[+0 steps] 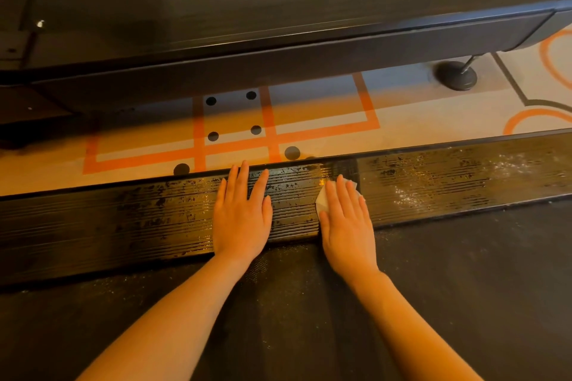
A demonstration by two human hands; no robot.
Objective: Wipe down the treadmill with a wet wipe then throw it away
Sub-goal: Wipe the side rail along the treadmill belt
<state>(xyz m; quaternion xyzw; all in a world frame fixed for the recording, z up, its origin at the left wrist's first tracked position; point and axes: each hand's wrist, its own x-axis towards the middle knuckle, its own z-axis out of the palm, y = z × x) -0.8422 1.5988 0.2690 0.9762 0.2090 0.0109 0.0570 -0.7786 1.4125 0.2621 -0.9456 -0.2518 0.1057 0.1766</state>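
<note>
Right hand (345,219) fingers (346,192) straight and close together, pressing flat on the wet wipe (322,199). Wipe is white, folded, mostly under the palm and fingers; its edges show at the fingertips and by the thumb side. It lies on the ribbed black side rail (123,216) of the treadmill. Left hand (241,216) fingers (238,182) straight, slightly spread, palm flat on the same rail just left of the right hand, holding nothing; fingertips reach the rail's far edge. Hands near each other, not touching.

Rail around and left of the hands looks wet and glossy with dark patches; right stretch shows pale specks, duller. Both bare forearms cross the dark treadmill belt (464,288), which lies on the near side of the rail. Beyond the rail: floor mat (309,120) with orange lines and black dots. Further back another dark machine frame (278,40) raised off the floor, with a round black foot (456,74) on the mat at right.
</note>
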